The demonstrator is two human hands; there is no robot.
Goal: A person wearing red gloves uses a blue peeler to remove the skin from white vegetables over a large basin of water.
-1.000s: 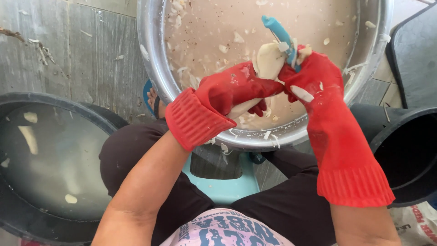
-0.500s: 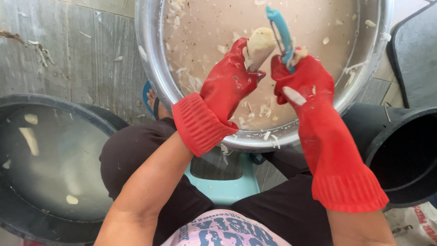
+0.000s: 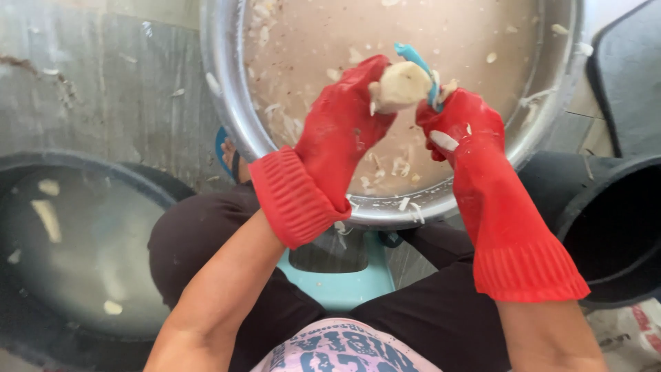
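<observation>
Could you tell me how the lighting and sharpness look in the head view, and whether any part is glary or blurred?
Head view: bright, even daylight; soft glare along the metal basin rim; the left hand and right hand in red gloves are fairly sharp, the pale root and blue peeler slightly soft; the dark tub of water reflects a dull sheen; edges bow a little from the wide lens.

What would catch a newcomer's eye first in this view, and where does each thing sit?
The two bright red rubber gloves at top centre: the left hand grips a pale peeled root vegetable, and the right hand holds a blue-handled peeler against it. Beneath them sits a wide shiny metal basin littered with pale peelings. At lower left, a dark round tub of murky water holds floating pieces.
</observation>
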